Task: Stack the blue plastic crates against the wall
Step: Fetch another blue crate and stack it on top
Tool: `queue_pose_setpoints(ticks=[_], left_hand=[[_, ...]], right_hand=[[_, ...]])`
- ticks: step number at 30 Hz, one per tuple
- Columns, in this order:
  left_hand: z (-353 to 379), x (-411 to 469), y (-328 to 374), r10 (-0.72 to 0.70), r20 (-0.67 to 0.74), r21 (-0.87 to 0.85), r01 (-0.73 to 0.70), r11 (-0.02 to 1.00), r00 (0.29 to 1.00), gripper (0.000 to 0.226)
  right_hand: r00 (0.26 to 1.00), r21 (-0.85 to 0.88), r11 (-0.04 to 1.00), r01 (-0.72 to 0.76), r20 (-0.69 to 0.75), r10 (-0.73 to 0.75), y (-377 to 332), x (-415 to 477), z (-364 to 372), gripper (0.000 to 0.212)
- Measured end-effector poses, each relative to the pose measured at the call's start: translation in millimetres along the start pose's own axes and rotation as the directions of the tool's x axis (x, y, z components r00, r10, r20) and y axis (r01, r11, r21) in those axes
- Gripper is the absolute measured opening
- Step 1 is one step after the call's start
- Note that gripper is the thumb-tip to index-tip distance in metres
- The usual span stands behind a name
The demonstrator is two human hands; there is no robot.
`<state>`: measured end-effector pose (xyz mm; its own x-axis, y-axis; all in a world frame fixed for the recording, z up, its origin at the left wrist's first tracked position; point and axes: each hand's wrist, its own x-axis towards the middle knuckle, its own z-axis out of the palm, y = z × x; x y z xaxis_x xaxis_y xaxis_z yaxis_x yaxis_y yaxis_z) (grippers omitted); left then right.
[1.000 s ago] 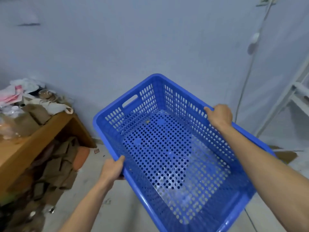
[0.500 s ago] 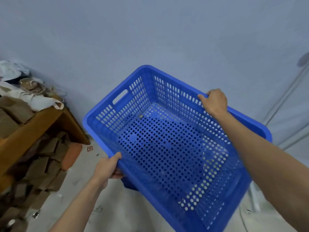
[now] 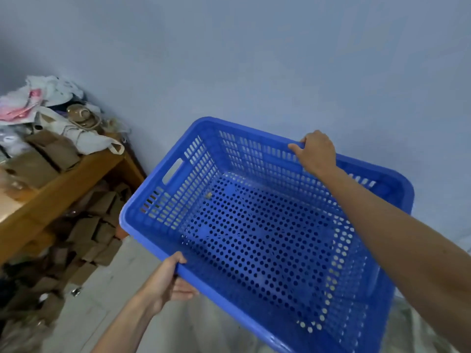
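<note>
A large blue perforated plastic crate fills the middle and right of the view, held in the air with its open top facing me and its far rim close to the pale wall. My left hand grips the near long rim, fingers curled under it. My right hand grips the far long rim from above. The crate is empty apart from a small speck near its far corner. A cut-out handle shows in its left short side. No other crate is visible.
A wooden table stands at the left against the wall, piled with cloth, bags and cardboard. Brown cardboard pieces are heaped under and beside it. Pale floor tiles show below the crate.
The crate has swung so its long side faces the wall and has moved closer to it. Both hands keep their grip on the rims. The view has shifted left; the white cable and shelf are gone.
</note>
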<state>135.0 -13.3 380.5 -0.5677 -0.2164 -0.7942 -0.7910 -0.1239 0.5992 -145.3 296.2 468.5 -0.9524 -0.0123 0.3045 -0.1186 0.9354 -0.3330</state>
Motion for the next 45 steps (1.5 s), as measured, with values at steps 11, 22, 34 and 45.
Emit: queue_pose_setpoints(ticks=[11, 22, 34, 45], left_hand=[[46.4, 24.5, -0.3, -0.005, -0.067, -0.092, -0.001, 0.996, 0.998, 0.032], [53.5, 38.2, 24.1, -0.016, 0.075, 0.060, 0.012, 0.998, 0.997, 0.057], [58.7, 43.3, 36.6, -0.004, 0.065, 0.257, -0.013, 0.966, 0.998, 0.072], [33.2, 52.7, 44.4, -0.055, 0.194, 0.573, -0.068, 0.816, 0.980, 0.097]], right_hand=[[0.997, 0.048, 0.997, -0.060, 0.057, 0.058, 12.5, 40.5, 52.9, 0.043], [0.945, -0.057, 0.997, -0.049, 0.320, 0.065, 36.3, 43.1, 59.6, 0.036], [0.892, 0.166, 0.977, -0.134, 0.449, 0.046, 24.2, 8.4, 59.5, 0.055], [0.850, 0.224, 0.953, -0.202, 0.523, 0.057, -51.0, -42.3, 30.6, 0.047]])
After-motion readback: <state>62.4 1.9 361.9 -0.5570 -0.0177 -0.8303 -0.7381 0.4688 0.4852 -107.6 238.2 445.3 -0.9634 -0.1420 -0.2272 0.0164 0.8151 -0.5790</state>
